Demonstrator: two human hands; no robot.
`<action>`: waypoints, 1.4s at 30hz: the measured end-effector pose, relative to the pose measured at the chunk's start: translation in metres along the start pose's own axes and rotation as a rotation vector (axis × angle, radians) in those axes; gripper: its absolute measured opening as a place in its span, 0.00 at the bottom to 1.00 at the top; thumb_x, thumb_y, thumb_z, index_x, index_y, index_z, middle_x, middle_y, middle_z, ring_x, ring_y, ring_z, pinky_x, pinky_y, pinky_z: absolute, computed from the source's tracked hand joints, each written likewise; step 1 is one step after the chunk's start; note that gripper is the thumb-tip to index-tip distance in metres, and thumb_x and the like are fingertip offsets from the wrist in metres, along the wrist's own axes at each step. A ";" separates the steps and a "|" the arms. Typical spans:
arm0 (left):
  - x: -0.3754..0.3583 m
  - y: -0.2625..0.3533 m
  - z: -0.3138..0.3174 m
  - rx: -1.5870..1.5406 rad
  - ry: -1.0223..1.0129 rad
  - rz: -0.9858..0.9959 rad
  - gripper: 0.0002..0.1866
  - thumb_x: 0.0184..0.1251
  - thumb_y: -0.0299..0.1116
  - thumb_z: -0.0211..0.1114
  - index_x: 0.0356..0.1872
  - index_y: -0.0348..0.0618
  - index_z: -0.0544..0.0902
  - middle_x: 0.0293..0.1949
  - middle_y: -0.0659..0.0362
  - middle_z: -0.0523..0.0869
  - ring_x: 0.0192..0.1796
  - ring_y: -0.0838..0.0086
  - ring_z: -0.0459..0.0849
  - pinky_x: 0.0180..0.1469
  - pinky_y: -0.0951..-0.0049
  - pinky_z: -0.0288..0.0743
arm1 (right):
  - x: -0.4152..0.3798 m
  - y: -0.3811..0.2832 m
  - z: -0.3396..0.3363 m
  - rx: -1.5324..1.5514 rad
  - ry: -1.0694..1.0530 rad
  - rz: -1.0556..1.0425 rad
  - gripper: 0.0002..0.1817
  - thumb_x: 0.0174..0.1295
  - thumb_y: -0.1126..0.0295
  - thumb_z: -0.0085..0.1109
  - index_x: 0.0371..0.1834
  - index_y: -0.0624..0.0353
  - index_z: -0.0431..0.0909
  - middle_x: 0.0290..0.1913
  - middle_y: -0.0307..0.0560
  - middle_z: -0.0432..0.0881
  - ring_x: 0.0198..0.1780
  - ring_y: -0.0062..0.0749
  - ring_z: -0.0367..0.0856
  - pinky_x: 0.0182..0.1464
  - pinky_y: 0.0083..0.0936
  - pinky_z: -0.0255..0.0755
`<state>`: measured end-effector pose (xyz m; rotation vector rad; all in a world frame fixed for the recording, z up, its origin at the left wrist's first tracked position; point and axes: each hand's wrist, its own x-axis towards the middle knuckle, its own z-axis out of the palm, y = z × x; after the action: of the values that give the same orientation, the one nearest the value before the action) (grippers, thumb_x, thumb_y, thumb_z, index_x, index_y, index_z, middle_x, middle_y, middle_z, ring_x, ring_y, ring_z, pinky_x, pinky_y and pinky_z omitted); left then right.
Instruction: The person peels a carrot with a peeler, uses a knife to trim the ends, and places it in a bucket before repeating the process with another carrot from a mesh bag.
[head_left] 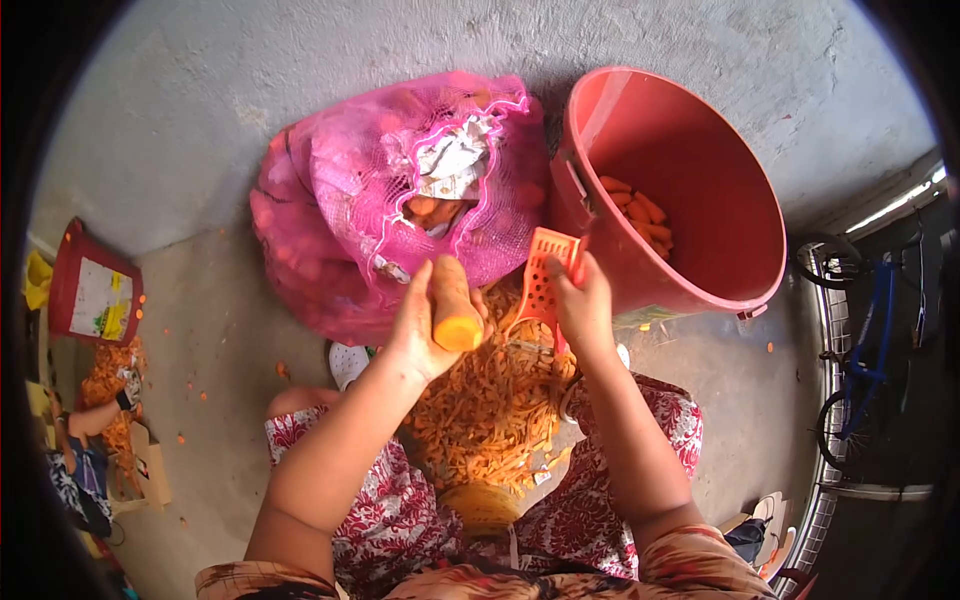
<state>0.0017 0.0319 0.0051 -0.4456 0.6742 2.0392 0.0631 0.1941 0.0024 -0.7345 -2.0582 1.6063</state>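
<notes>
My left hand (pixel 418 325) is closed around a thick carrot (pixel 452 300), whose flat, bright orange cut end faces me. A red-orange plastic peeler (pixel 543 275) with a slotted, perforated body is gripped in my right hand (pixel 583 305), just right of the carrot and apart from it. Below both hands lies a large heap of carrot peelings (pixel 480 410) between my legs. Beyond my left hand stands a pink mesh sack (pixel 345 190) of carrots, torn open at the front with crumpled paper in the opening.
A big red bucket (pixel 700 190) holding peeled carrots (pixel 640 215) tilts beside the sack, against the grey wall (pixel 400 45). At far left are a smaller red bucket (pixel 95 285), another peelings heap (pixel 115 385) and another person (pixel 80 470). A blue bicycle (pixel 868 350) stands at right.
</notes>
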 end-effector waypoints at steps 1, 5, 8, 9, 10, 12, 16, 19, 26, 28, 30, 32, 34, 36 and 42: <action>0.007 -0.005 -0.005 -0.014 0.069 0.003 0.20 0.60 0.51 0.49 0.46 0.49 0.65 0.30 0.56 0.74 0.31 0.65 0.75 0.34 0.64 0.72 | -0.001 -0.012 -0.001 0.084 0.012 -0.024 0.11 0.57 0.67 0.54 0.30 0.65 0.70 0.20 0.42 0.73 0.22 0.18 0.69 0.25 0.21 0.65; 0.014 -0.020 -0.014 0.015 -0.099 -0.053 0.15 0.64 0.43 0.47 0.46 0.46 0.70 0.37 0.58 0.77 0.38 0.72 0.76 0.41 0.70 0.72 | 0.004 -0.037 0.002 0.110 -0.015 -0.082 0.10 0.57 0.68 0.54 0.33 0.66 0.70 0.25 0.45 0.77 0.25 0.18 0.73 0.28 0.20 0.67; 0.015 -0.024 -0.011 0.155 -0.128 -0.046 0.21 0.61 0.52 0.47 0.44 0.47 0.73 0.35 0.56 0.81 0.36 0.66 0.79 0.35 0.68 0.72 | 0.009 -0.047 0.010 0.055 -0.065 -0.154 0.10 0.56 0.69 0.55 0.33 0.66 0.70 0.26 0.49 0.78 0.27 0.23 0.75 0.30 0.22 0.68; 0.014 -0.024 -0.004 0.194 -0.084 -0.047 0.22 0.60 0.55 0.46 0.44 0.50 0.74 0.33 0.55 0.81 0.33 0.66 0.80 0.33 0.66 0.72 | 0.011 -0.043 0.013 0.090 -0.086 -0.163 0.10 0.56 0.69 0.55 0.33 0.66 0.70 0.26 0.49 0.78 0.27 0.24 0.75 0.30 0.23 0.68; 0.010 -0.020 0.000 0.213 -0.111 -0.097 0.23 0.60 0.56 0.45 0.44 0.50 0.74 0.32 0.55 0.81 0.32 0.66 0.80 0.31 0.66 0.72 | 0.013 -0.040 0.016 0.124 -0.108 -0.171 0.10 0.56 0.69 0.55 0.33 0.66 0.70 0.26 0.50 0.78 0.28 0.24 0.75 0.30 0.23 0.69; -0.004 -0.012 0.008 0.251 -0.160 -0.194 0.24 0.60 0.57 0.44 0.44 0.50 0.74 0.31 0.55 0.81 0.29 0.65 0.80 0.29 0.66 0.72 | 0.007 -0.039 0.022 0.109 -0.080 -0.269 0.09 0.55 0.71 0.56 0.32 0.66 0.70 0.27 0.50 0.79 0.28 0.24 0.76 0.31 0.23 0.69; -0.001 -0.010 0.005 0.231 -0.271 -0.171 0.25 0.62 0.55 0.41 0.40 0.43 0.73 0.27 0.53 0.80 0.24 0.63 0.79 0.21 0.66 0.72 | -0.002 -0.040 0.031 0.083 -0.082 -0.257 0.08 0.55 0.72 0.56 0.31 0.66 0.69 0.24 0.51 0.78 0.26 0.27 0.77 0.28 0.23 0.69; 0.002 -0.011 0.005 0.235 -0.304 -0.176 0.25 0.63 0.55 0.40 0.40 0.42 0.73 0.25 0.52 0.79 0.23 0.63 0.78 0.21 0.65 0.73 | -0.005 -0.047 0.027 -0.046 -0.115 -0.223 0.07 0.57 0.72 0.53 0.34 0.65 0.71 0.28 0.44 0.77 0.29 0.20 0.74 0.31 0.19 0.68; -0.008 -0.022 0.000 0.324 -0.422 -0.278 0.23 0.63 0.54 0.41 0.44 0.47 0.70 0.28 0.52 0.78 0.25 0.62 0.79 0.24 0.61 0.74 | 0.053 -0.042 -0.012 -0.280 0.386 -0.090 0.09 0.59 0.69 0.52 0.30 0.64 0.68 0.22 0.43 0.74 0.24 0.21 0.70 0.28 0.21 0.67; -0.010 -0.023 0.002 0.216 -0.375 -0.292 0.21 0.63 0.53 0.43 0.45 0.47 0.70 0.32 0.54 0.78 0.28 0.63 0.79 0.26 0.59 0.75 | 0.043 -0.046 -0.003 -0.234 0.350 -0.291 0.11 0.59 0.68 0.51 0.28 0.64 0.65 0.23 0.47 0.73 0.24 0.25 0.71 0.28 0.24 0.66; -0.008 -0.013 0.001 0.196 -0.308 -0.304 0.21 0.63 0.52 0.44 0.45 0.47 0.70 0.32 0.56 0.77 0.29 0.65 0.78 0.27 0.58 0.76 | 0.021 -0.055 0.010 -0.208 0.315 -0.348 0.10 0.60 0.68 0.51 0.30 0.64 0.65 0.23 0.47 0.73 0.24 0.25 0.71 0.28 0.24 0.66; -0.004 -0.007 -0.005 0.202 -0.443 -0.295 0.21 0.63 0.51 0.45 0.45 0.46 0.70 0.31 0.55 0.76 0.29 0.66 0.77 0.28 0.59 0.76 | 0.021 -0.055 0.006 -0.243 0.325 -0.383 0.09 0.60 0.68 0.50 0.33 0.63 0.66 0.23 0.44 0.74 0.24 0.21 0.71 0.27 0.20 0.67; -0.001 -0.004 -0.007 0.156 -0.524 -0.345 0.21 0.63 0.51 0.46 0.45 0.45 0.70 0.31 0.54 0.76 0.29 0.66 0.76 0.29 0.58 0.76 | 0.024 -0.063 0.000 -0.179 0.345 -0.407 0.08 0.60 0.68 0.49 0.33 0.62 0.66 0.23 0.41 0.74 0.23 0.19 0.71 0.26 0.18 0.67; 0.000 -0.003 -0.006 0.137 -0.500 -0.321 0.20 0.62 0.49 0.46 0.45 0.44 0.70 0.33 0.53 0.77 0.31 0.66 0.77 0.33 0.60 0.76 | 0.022 -0.068 0.002 0.109 0.263 -0.336 0.07 0.60 0.69 0.50 0.34 0.62 0.67 0.22 0.38 0.72 0.21 0.16 0.67 0.24 0.15 0.63; -0.004 -0.004 0.005 0.096 -0.314 -0.201 0.19 0.63 0.46 0.46 0.46 0.42 0.71 0.38 0.54 0.78 0.36 0.64 0.78 0.35 0.64 0.74 | -0.001 -0.065 0.018 0.266 -0.112 -0.111 0.06 0.60 0.73 0.50 0.39 0.62 0.71 0.27 0.34 0.74 0.24 0.10 0.67 0.25 0.11 0.63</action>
<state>0.0072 0.0338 0.0103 -0.1261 0.5109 1.8246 0.0436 0.1675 0.0613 -0.4383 -1.8720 1.8454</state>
